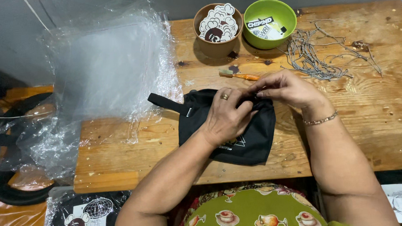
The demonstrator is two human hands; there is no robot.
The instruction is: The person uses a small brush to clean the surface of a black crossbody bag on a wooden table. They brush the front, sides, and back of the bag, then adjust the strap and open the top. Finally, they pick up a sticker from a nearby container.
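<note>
1 black fabric pouch is seen lying flat on the wooden table, near its front edge and just in front of the person. It is worked at its upper edge by 2 hands. The left hand is laid over the pouch's middle, its fingers curled and pinched onto the fabric at the top; 1 ring is worn on it. The right hand is closed in a fingertip pinch on the same upper edge, just beside the left fingertips; 1 bracelet is worn at its wrist. 1 black strap is seen running from the pouch toward the left.

At the table's far edge 2 bowls are set touching: 1 brown bowl and 1 green bowl, each holding printed stickers. 1 tangle of ball chains is spread to the right of them, and 1 small orange-handled tool lies between bowls and pouch. 1 heap of clear plastic bags is piled over the table's left end.

The table top is of bare, scuffed planks; a grey wall is seen behind it.
</note>
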